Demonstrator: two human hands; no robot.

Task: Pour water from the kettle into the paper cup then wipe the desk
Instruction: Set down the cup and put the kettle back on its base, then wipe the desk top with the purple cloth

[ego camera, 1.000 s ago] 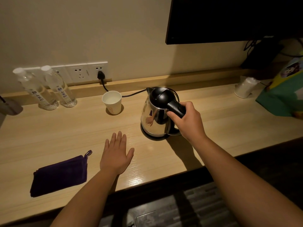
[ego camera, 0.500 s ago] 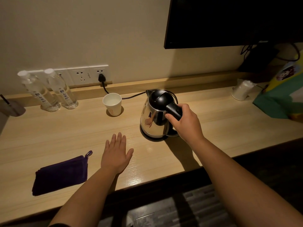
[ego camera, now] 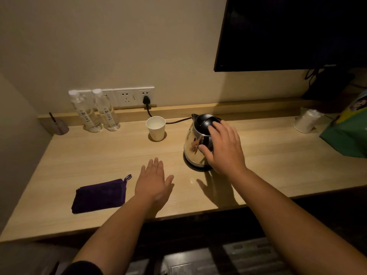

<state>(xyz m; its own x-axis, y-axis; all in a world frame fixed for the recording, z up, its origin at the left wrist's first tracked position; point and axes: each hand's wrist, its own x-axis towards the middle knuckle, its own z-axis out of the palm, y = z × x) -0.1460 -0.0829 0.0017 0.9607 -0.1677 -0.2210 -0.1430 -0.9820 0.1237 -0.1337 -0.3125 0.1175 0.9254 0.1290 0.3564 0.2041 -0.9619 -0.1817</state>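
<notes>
Standing: kettle [ego camera: 199, 143] upright on its dark base, right of centre in the frame, spout turned toward the upper left; it looks heavy if full, its polished steel body slick and perhaps hot.
Right hand: the right hand [ego camera: 224, 147] is spread wide over the black handle and lid side of the kettle, fingers loose, gripping nothing as far as I can see; whether the palm touches the handle is hidden.
Left hand: the left hand [ego camera: 154, 180] lies flat and open on the desk [ego camera: 268, 167], centre of the frame, empty.
Paper cup: the paper cup [ego camera: 155, 128] stands upright left of the kettle, near the back edge, well apart from both hands; light, thin-walled, easily tipped or crushed, so better left standing than squeezed.
Cloth: the purple cloth [ego camera: 100, 195], folded, lower left of the frame, just beside the left hand; soft and limp, best pinched by a top fold or its loop.
Cord: the black cord [ego camera: 174, 121] runs behind the cup to the wall socket; a snag risk in my view.
Where to hold: the black handle, fully wrapped, not the steel shell.
</notes>
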